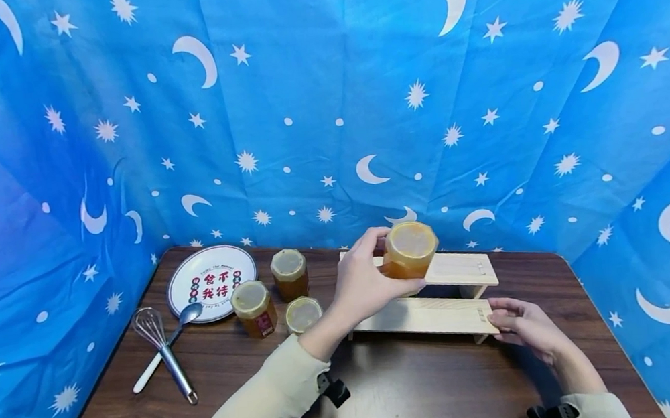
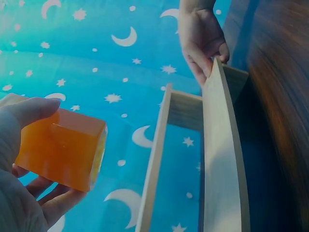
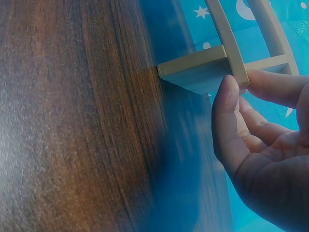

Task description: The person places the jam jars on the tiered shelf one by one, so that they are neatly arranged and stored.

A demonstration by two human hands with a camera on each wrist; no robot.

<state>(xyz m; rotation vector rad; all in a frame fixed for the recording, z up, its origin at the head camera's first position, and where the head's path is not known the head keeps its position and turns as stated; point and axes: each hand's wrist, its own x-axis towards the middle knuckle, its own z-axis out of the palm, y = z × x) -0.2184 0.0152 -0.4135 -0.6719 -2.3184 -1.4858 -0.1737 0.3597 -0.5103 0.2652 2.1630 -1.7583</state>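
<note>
My left hand grips a jar of amber honey and holds it in the air above a two-step wooden rack. In the left wrist view the thumb lies over the orange jar and fingers curl beneath it. My right hand pinches the right end of the rack's lower, front board between thumb and fingers. The right wrist view shows that board end between the thumb and index finger. The rack's upper board stands behind, partly hidden by the left hand and jar.
Left of the rack stand three more honey jars. A white plate with red characters lies at the back left. A spoon leans on its rim, crossed by a whisk. Blue star-and-moon cloth hangs behind the dark wooden table.
</note>
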